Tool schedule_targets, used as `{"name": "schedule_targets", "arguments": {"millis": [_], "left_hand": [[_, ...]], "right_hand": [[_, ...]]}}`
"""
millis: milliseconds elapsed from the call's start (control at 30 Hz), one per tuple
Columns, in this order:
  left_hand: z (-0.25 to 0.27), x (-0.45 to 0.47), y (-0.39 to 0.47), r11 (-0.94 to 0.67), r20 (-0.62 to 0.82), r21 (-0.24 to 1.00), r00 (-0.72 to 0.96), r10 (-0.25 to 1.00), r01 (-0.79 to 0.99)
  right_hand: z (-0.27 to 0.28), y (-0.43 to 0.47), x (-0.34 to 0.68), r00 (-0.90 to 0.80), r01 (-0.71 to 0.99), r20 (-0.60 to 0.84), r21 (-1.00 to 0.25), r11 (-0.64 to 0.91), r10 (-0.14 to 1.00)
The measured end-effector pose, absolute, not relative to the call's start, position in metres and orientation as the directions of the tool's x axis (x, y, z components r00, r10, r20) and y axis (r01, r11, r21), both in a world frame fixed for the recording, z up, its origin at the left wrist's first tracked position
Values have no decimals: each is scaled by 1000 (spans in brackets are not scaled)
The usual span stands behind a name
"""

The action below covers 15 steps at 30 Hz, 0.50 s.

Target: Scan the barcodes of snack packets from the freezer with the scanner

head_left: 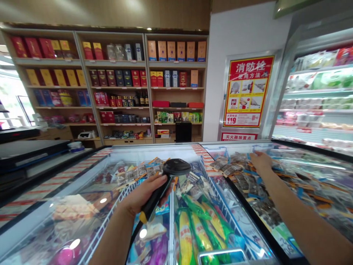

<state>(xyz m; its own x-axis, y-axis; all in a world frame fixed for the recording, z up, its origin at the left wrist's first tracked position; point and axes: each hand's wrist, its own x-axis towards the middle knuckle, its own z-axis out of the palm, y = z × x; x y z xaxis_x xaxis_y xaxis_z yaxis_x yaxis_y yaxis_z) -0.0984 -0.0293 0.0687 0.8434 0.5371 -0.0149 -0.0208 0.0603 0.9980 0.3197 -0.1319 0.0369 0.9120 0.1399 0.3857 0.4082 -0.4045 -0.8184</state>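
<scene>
My left hand [156, 189] is wrapped round the handle of a black barcode scanner [176, 167], whose head points away from me above the chest freezer [154, 149]. A cord runs down from the scanner's yellow-tipped lower end. My right hand [261, 162] reaches over the freezer's right section, its fingers curled together. What they hold, if anything, I cannot make out. Around and below it lie many small dark snack packets [248, 184] with orange and blue edges. Corn-shaped ice creams in green and yellow wrappers [197, 224] fill a white wire basket [230, 209] between my arms.
Glass lids with red-striped tape [68, 173] cover the freezer's left side. A black rail [242, 206] divides it on the right. Shelves of boxed goods [118, 86] line the back wall. A red fire-hydrant poster [248, 92] hangs beside a lit refrigerated display [317, 95].
</scene>
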Motion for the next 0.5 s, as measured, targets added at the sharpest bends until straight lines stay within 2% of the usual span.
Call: {"name": "schedule_targets", "arguments": {"millis": [67, 133, 200, 267, 300, 400, 500], "left_hand": [[72, -102, -29, 102, -8, 993, 820, 572, -61], [74, -104, -29, 124, -8, 989, 805, 594, -82], [75, -106, -30, 127, -10, 988, 799, 602, -83], [75, -107, -29, 123, -6, 989, 800, 600, -84], [74, -107, -29, 119, -3, 989, 802, 598, -85], [74, -107, -28, 108, -1, 991, 801, 598, -80], [73, -107, -27, 105, -9, 992, 805, 593, -66]], "right_hand": [[41, -131, 309, 902, 420, 417, -778, -467, 116], [42, -119, 285, 861, 500, 466, -705, -504, 203], [38, -99, 248, 776, 630, 467, -608, -483, 424], [29, -73, 202, 561, 798, 398, -494, -346, 726], [23, -59, 180, 487, 831, 364, -473, -293, 794], [3, -24, 123, 360, 880, 208, -400, -257, 909], [-11, -3, 92, 382, 865, 182, -417, -280, 906]]}}
